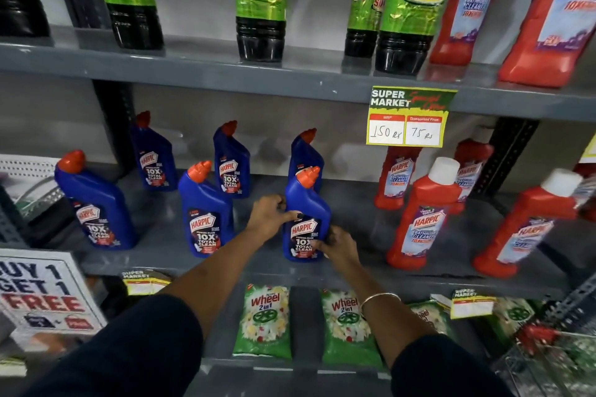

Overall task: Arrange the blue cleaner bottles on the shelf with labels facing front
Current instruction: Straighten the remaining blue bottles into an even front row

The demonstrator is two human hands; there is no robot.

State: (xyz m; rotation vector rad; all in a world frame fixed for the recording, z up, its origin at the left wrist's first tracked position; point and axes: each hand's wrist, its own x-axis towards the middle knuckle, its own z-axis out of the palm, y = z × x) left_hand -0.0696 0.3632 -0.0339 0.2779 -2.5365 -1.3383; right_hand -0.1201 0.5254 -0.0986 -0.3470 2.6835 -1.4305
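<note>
Several blue Harpic cleaner bottles with orange caps stand on the grey middle shelf [354,203]. The front right one [306,203] stands upright with its label facing me. My left hand [269,216] grips its left side and my right hand [337,246] holds its lower right edge. Two more front bottles stand to the left, one at the centre [204,213] and one at the far left [96,206], labels forward. Three others [154,161] [231,164] [306,155] stand in the back row; the rightmost is partly hidden behind the held bottle.
Red Harpic bathroom cleaner bottles [422,219] fill the shelf's right half. Dark Sunny bottles [261,3] stand on the shelf above, with a price tag [408,116] hanging from its edge. Green Wheel packets [264,319] lie on the shelf below. A promotional sign [45,293] is at lower left.
</note>
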